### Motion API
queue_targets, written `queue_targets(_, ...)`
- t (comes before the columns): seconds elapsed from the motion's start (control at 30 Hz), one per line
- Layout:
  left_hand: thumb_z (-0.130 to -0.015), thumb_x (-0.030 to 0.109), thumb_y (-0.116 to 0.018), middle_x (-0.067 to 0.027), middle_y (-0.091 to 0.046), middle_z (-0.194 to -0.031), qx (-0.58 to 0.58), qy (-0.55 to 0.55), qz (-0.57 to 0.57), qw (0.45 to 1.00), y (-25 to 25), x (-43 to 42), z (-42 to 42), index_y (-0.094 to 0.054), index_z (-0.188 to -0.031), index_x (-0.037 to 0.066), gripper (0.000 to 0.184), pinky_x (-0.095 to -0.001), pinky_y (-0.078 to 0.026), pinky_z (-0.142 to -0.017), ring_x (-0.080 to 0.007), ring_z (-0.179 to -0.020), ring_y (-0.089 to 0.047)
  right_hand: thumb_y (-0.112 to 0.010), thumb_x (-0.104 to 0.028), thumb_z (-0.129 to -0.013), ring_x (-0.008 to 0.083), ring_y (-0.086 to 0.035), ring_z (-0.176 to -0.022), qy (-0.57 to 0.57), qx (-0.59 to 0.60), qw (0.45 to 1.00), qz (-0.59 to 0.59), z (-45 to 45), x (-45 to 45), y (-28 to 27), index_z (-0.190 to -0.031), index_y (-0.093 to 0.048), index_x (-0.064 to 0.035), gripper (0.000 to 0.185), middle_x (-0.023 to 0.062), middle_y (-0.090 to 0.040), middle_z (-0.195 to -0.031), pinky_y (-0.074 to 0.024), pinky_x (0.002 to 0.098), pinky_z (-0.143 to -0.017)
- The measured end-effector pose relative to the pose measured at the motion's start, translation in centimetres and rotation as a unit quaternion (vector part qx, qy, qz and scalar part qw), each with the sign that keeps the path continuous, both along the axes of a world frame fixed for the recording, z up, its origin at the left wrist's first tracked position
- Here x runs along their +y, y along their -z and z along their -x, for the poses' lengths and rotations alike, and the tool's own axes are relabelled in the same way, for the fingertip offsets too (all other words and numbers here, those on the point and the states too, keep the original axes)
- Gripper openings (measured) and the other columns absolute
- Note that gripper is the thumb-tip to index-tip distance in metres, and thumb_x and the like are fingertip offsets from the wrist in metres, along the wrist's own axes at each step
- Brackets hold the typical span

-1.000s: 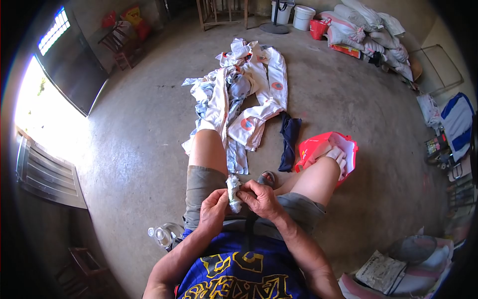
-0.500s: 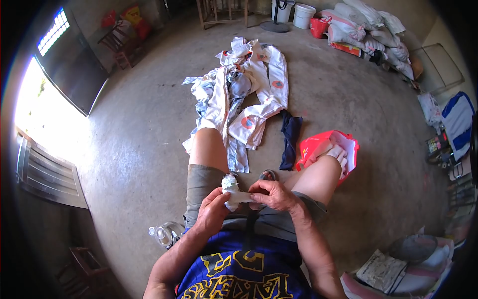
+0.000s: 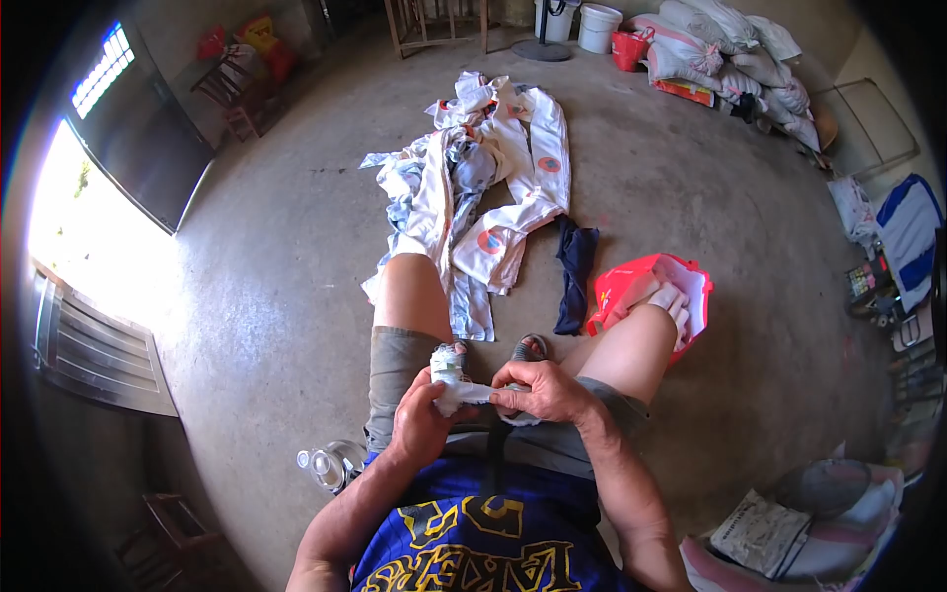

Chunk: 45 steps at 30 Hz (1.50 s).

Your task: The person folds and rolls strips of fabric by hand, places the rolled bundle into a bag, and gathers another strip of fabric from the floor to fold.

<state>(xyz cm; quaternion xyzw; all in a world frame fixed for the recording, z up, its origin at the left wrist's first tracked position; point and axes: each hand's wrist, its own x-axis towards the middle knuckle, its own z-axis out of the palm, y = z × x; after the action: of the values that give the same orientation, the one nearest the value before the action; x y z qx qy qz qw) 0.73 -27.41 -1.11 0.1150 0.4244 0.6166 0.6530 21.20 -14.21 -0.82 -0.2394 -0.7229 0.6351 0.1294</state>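
A small white rolled bundle (image 3: 447, 367) stands upright over my lap, with my left hand (image 3: 421, 419) wrapped round its lower part. From it a short white strip (image 3: 472, 394) stretches to the right, its end pinched by my right hand (image 3: 541, 391). Beyond my knees, white cloths (image 3: 424, 197) with red and blue prints lie in a heap on the floor. A dark blue cloth (image 3: 574, 276) lies to their right. Beside my right knee is a red bag (image 3: 628, 283) with pale cloth pieces inside.
A clear plastic bottle (image 3: 335, 464) is by my left hip. Filled sacks (image 3: 681, 49) and a white bucket (image 3: 598, 30) line the back wall. A wooden chair (image 3: 229, 91) stands near the door (image 3: 148, 128). More sacks (image 3: 838, 533) lie at the lower right.
One second ago both hands were close together at the bundle. My right hand has moved right, and the white strip now spans between my hands. The bundle has shifted slightly left.
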Motion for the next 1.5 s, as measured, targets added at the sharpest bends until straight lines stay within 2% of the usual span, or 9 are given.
queue_targets(0.07, -0.101, 0.021, -0.045, -0.0077, -0.063, -0.126, 0.009, 0.0, -0.015, 1.0, 0.3, -0.2, 0.0, -0.049, -0.147, 0.01, 0.047, -0.0437, -0.054, -0.091, -0.022, -0.113, -0.062, -0.069, -0.01, -0.103, 0.007, -0.066, -0.084, -0.006, -0.025, 1.0, 0.003, 0.1, 0.2, 0.4, -0.107, -0.066, -0.0012, 0.01, -0.0003, -0.07, -0.094, -0.0559, 0.0266, -0.077)
queue_targets(0.2, -0.1, 0.026, -0.052, -0.0087, -0.065, -0.125, -0.028, -0.026, -0.052, 0.998, 1.9, -0.2, 0.0, -0.055, -0.139, 0.01, 0.042, -0.0383, -0.054, -0.084, -0.0232, -0.114, -0.064, -0.068, -0.007, -0.102, 0.0068, -0.063, -0.08, 0.047, 0.111, 0.993, 0.009, 0.7, -0.1, 1.6, -0.109, -0.065, -0.0017, 0.009, -0.0012, -0.066, -0.087, -0.0544, 0.0255, -0.075)
queue_targets(0.3, -0.101, 0.029, -0.054, -0.0057, -0.066, -0.121, -0.046, -0.059, 0.006, 0.997, 1.3, -0.3, -0.3, -0.057, -0.137, 0.011, 0.04, -0.0318, -0.051, -0.078, -0.0203, -0.108, -0.064, -0.067, -0.006, -0.102, 0.0063, -0.061, -0.076, 0.058, 0.107, 0.99, 0.068, 1.3, -0.8, 0.8, -0.111, -0.065, -0.0018, 0.01, -0.0012, -0.064, -0.084, -0.0522, 0.0254, -0.071)
queue_targets(0.53, -0.106, 0.059, -0.055, -0.0018, -0.066, -0.111, 0.016, -0.077, 0.067, 0.995, 1.2, -0.4, -0.4, -0.065, -0.123, 0.013, 0.05, -0.0285, -0.043, -0.064, -0.0143, -0.094, -0.059, -0.071, -0.011, -0.102, 0.0054, -0.055, -0.069, 0.058, 0.054, 0.992, 0.099, 2.4, -1.5, 0.8, -0.108, -0.067, -0.0016, 0.012, -0.002, -0.064, -0.083, -0.0455, 0.0235, -0.063)
queue_targets(0.67, -0.108, 0.057, -0.054, -0.0015, -0.066, -0.11, 0.011, -0.143, 0.111, 0.983, 1.3, 0.1, -0.5, -0.065, -0.123, 0.013, 0.047, -0.029, -0.044, -0.067, -0.0149, -0.096, -0.06, -0.075, -0.013, -0.101, 0.0057, -0.055, -0.068, 0.054, 0.019, 0.996, 0.072, 2.2, -1.9, -1.2, -0.104, -0.071, -0.0027, 0.011, -0.0021, -0.064, -0.085, -0.0446, 0.0226, -0.063)
queue_targets(0.8, -0.108, 0.055, -0.054, -0.0019, -0.066, -0.11, -0.009, -0.157, 0.114, 0.981, 1.5, 0.2, -0.7, -0.064, -0.124, 0.014, 0.045, -0.0319, -0.049, -0.073, -0.0165, -0.097, -0.062, -0.076, -0.01, -0.099, 0.0045, -0.056, -0.066, 0.063, 0.211, 0.962, -0.161, 3.2, -1.9, -0.8, -0.103, -0.07, -0.0036, 0.009, -0.0003, -0.065, -0.1, -0.0449, 0.0224, -0.059)
queue_targets(1.03, -0.112, 0.046, -0.051, -0.0077, -0.068, -0.114, -0.005, -0.104, -0.009, 0.995, 2.4, -0.3, -0.3, -0.06, -0.129, 0.008, 0.042, -0.0383, -0.055, -0.079, -0.0208, -0.1, -0.065, -0.073, -0.017, -0.103, 0.0038, -0.061, -0.072, 0.121, 0.122, 0.985, 0.003, 3.5, -0.7, 2.3, -0.106, -0.069, -0.0045, 0.013, -0.0036, -0.066, -0.083, -0.0512, 0.0245, -0.063)
queue_targets(1.33, -0.104, 0.013, -0.059, -0.0156, -0.068, -0.125, 0.031, -0.015, -0.065, 0.997, 1.8, -0.5, 0.2, -0.054, -0.138, -0.007, 0.04, -0.0457, -0.053, -0.102, -0.0274, -0.116, -0.068, -0.071, -0.018, -0.105, 0.0055, -0.062, -0.085, 0.102, 0.074, 0.992, 0.01, 2.6, -0.2, 3.3, -0.11, -0.068, -0.004, 0.015, -0.0021, -0.069, -0.091, -0.0534, 0.0258, -0.077)
queue_targets(1.5, -0.102, 0.009, -0.058, -0.0154, -0.067, -0.13, 0.013, 0.041, -0.021, 0.999, 3.5, -1.0, 1.6, -0.054, -0.139, -0.007, 0.04, -0.0456, -0.052, -0.106, -0.0268, -0.12, -0.066, -0.069, -0.016, -0.106, 0.0061, -0.064, -0.09, 0.073, 0.095, 0.992, 0.033, 2.9, 0.0, 4.9, -0.112, -0.067, -0.0046, 0.013, -0.0009, -0.07, -0.094, -0.0538, 0.0255, -0.079)
